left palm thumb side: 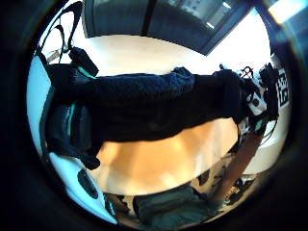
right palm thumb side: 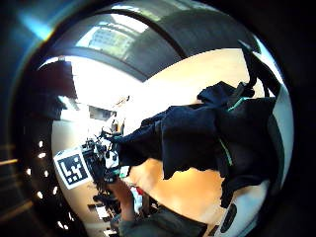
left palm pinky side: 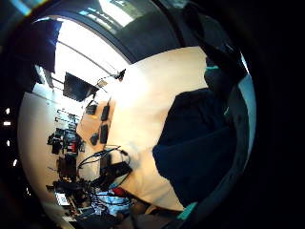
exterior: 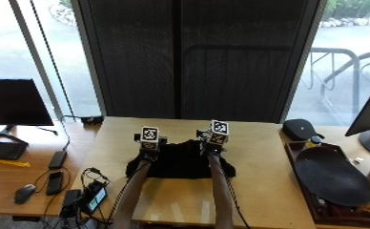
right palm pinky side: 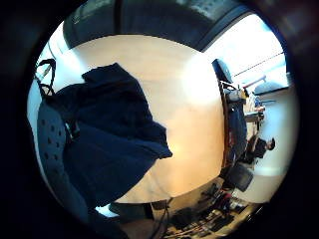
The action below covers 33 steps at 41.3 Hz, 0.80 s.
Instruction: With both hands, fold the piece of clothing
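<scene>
A black garment (exterior: 179, 164) lies spread on the light wooden table (exterior: 261, 191), in front of the person. My left hand (exterior: 148, 150) holds its far edge at the left, and my right hand (exterior: 210, 149) holds the same edge at the right. In the left thumb side palm view the garment (left palm thumb side: 154, 106) stretches from my gloved fingers (left palm thumb side: 65, 130) across to the other hand (left palm thumb side: 252, 108). The right thumb side palm view shows the cloth (right palm thumb side: 197, 133) bunched close to the palm. Whether the far edge is lifted off the table I cannot tell.
A power strip with cables (exterior: 87, 195) lies at the table's left edge. A side desk at the left carries a monitor (exterior: 14, 102), a keyboard and a mouse (exterior: 24, 192). At the right are a tray with a black oval object (exterior: 331, 176) and a dark case (exterior: 299, 129).
</scene>
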Available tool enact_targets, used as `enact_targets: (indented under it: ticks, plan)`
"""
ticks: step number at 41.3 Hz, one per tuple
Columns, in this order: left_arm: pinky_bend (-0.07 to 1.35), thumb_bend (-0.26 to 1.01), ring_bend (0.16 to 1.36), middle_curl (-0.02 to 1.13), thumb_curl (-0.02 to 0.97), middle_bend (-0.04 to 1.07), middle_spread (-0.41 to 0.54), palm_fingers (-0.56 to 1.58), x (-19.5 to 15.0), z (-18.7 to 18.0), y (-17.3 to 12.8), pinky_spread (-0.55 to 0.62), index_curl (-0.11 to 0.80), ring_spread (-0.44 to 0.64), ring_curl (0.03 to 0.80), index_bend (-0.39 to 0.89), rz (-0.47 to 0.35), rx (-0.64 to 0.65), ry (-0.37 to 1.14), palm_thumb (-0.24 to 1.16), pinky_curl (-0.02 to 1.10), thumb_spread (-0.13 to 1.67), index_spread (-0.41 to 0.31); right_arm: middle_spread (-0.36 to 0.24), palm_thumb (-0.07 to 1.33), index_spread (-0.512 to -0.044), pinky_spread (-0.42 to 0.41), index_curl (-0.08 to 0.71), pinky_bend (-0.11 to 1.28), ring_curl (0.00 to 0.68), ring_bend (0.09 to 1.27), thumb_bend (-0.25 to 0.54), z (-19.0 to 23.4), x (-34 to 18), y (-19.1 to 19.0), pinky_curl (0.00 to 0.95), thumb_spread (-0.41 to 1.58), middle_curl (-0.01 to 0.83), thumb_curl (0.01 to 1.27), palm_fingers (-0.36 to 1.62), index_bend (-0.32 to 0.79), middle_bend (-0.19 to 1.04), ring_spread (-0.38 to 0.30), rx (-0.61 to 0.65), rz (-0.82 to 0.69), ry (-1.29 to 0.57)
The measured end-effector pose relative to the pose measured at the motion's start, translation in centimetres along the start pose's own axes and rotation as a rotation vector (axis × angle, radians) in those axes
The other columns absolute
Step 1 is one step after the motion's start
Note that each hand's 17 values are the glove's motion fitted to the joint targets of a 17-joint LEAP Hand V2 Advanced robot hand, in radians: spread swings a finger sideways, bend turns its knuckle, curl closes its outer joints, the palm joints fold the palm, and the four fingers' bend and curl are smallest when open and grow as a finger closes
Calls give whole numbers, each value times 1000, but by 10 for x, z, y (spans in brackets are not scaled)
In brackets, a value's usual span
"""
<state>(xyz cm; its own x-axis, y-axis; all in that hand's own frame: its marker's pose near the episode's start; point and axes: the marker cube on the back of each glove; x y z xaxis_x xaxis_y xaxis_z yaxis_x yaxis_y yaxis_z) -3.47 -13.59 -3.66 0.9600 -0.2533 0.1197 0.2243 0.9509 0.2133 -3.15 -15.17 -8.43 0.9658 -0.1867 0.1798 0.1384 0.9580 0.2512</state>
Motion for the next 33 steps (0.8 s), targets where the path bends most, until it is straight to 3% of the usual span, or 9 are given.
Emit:
enact_targets:
  ticks: [4, 7, 11, 17, 24, 28, 30, 33]
  plan:
    - [95, -17, 666, 538, 407, 552, -353, 1149, -3, 16, -14, -110, 411, -367, 432, 213, -72, 43, -50, 738, 322, 1158, -293, -223, 984, -296, -352, 346, 554, 468, 776, -14, 46, 24, -15, 380, 1142, 476, 357, 1332, 141, 481, -235, -39, 178, 206]
    - [80, -10, 633, 544, 398, 573, -350, 1106, -4, 35, -15, -77, 427, -359, 425, 234, -94, 16, -62, 739, 299, 1192, -297, -219, 986, -296, -335, 349, 561, 468, 765, -14, 68, 32, -13, 383, 1136, 480, 356, 1311, 150, 485, -231, -84, 217, 306]
    - [73, -8, 618, 546, 385, 582, -347, 1080, -18, 58, -1, -42, 443, -351, 424, 240, -125, -145, -187, 737, 268, 1232, -295, -223, 988, -298, -319, 355, 565, 467, 746, -14, 89, 32, -15, 387, 1126, 480, 357, 1286, 153, 480, -230, -93, 207, 325]
    - [79, -4, 596, 546, 368, 582, -340, 1061, -10, 78, -13, -5, 460, -342, 419, 238, -118, -108, -100, 744, 229, 1283, -295, -231, 996, -299, -304, 359, 557, 462, 716, -12, 99, 35, -25, 386, 1120, 482, 359, 1258, 149, 473, -234, -31, 219, 317]
    - [92, -6, 596, 544, 351, 590, -338, 1051, -13, 83, -16, 17, 459, -340, 423, 177, -133, -94, -70, 751, 196, 1315, -283, -235, 988, -301, -277, 359, 537, 456, 686, -20, 96, 40, -26, 381, 1098, 483, 368, 1233, 143, 471, -238, -33, 212, 276]
    - [151, -13, 591, 547, 343, 565, -315, 886, -16, 65, 1, 52, 426, -305, 434, 87, -141, -104, -32, 742, 207, 1314, -242, -234, 968, -305, -236, 351, 529, 443, 633, -27, 74, 48, -25, 380, 1075, 475, 375, 1113, 129, 432, -230, 82, 214, 183]
    - [220, -16, 589, 528, 341, 453, -278, 723, -20, 51, 6, 78, 413, -263, 445, 79, -133, -47, -15, 735, 238, 1309, -217, -219, 947, -306, -187, 348, 524, 431, 582, -33, 59, 49, -26, 379, 1068, 449, 378, 947, 128, 344, -220, 179, 165, 67]
    - [248, -18, 579, 520, 339, 407, -253, 683, -24, 33, 5, 97, 394, -222, 438, 87, -106, 110, 16, 726, 254, 1291, -195, -197, 920, -305, -131, 368, 520, 436, 545, -32, 43, 53, -12, 394, 1082, 439, 380, 844, 153, 274, -207, 227, 145, -63]
